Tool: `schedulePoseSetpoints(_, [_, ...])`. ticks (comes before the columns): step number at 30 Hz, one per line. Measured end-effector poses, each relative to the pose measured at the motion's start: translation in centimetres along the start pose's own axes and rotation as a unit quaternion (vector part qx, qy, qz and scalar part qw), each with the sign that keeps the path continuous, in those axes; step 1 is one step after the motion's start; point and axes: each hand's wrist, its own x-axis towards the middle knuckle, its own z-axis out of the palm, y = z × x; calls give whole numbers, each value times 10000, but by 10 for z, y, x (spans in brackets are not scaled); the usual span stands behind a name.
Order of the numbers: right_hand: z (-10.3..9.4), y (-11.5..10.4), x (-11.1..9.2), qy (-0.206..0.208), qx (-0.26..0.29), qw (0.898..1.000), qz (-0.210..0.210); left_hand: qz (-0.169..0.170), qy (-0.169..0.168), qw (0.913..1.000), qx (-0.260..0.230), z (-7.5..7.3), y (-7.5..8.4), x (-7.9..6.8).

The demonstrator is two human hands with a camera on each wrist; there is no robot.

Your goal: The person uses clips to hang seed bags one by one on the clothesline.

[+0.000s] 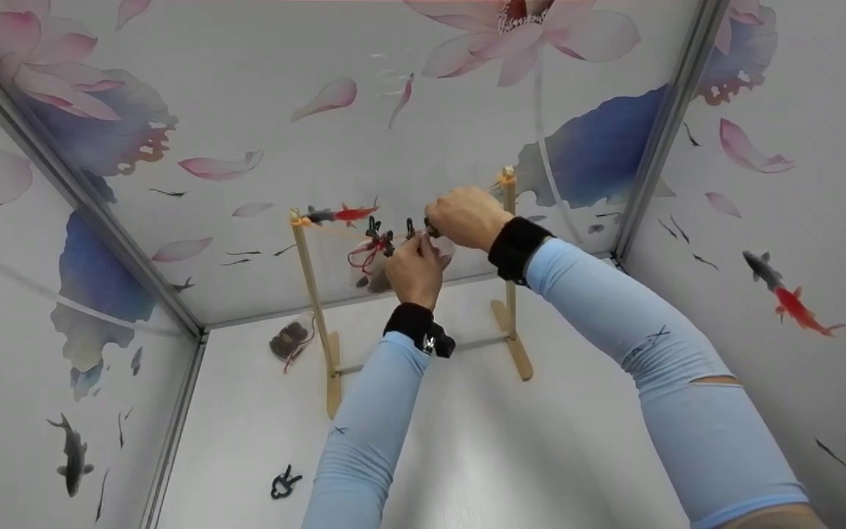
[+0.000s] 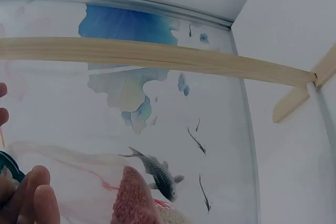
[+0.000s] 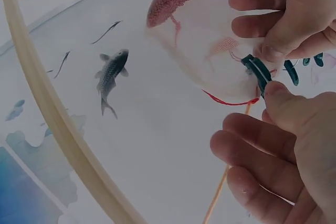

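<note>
Between two wooden posts runs an orange cord (image 3: 214, 200), with my hands working close together near its middle. My right hand (image 1: 468, 217) pinches a dark green clip (image 3: 258, 73) between thumb and fingers, against the red drawstring (image 3: 231, 102) edge of a sheer pouch (image 3: 195, 65). Just below and left of it, my left hand (image 1: 416, 273) pinches the pouch near the clip. A pink-red textured piece (image 2: 134, 198) shows within the pouch. More dark green clips (image 1: 374, 226) hang on the cord to the left, beside looped red string (image 1: 366, 257).
The stand has a left wooden post (image 1: 311, 294) and a right one (image 1: 510, 242), with a pale crossbar (image 1: 474, 342) low between their feet. A dark pouch (image 1: 291, 342) lies left of the stand. Another green clip (image 1: 286, 483) lies on the table's front left. Printed panels (image 1: 320, 162) enclose the table.
</note>
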Motion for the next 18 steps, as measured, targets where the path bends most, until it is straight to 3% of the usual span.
schedulePoseSetpoints(4, [2, 1, -1, -332, 314, 9988, 172, -57, -249, 9997, -47, -6, 9, -4])
schedulePoseSetpoints(7, [8, 0, -5, -343, 479, 9980, 220, 278, -407, 9988, -5, -5, 2, -10])
schedulePoseSetpoints(12, [18, 0, -17, 154, 449, 9987, 157, 740, -832, 9937, -89, -11, -5, -21])
schedulePoseSetpoints(14, [23, -1, -25, 459, 399, 9980, 155, 905, -1029, 9904, -196, -20, -3, -26])
schedulePoseSetpoints(18, [36, -3, -45, 1332, 374, 9903, -93, 1787, -1324, 9746, -262, -40, -23, -42])
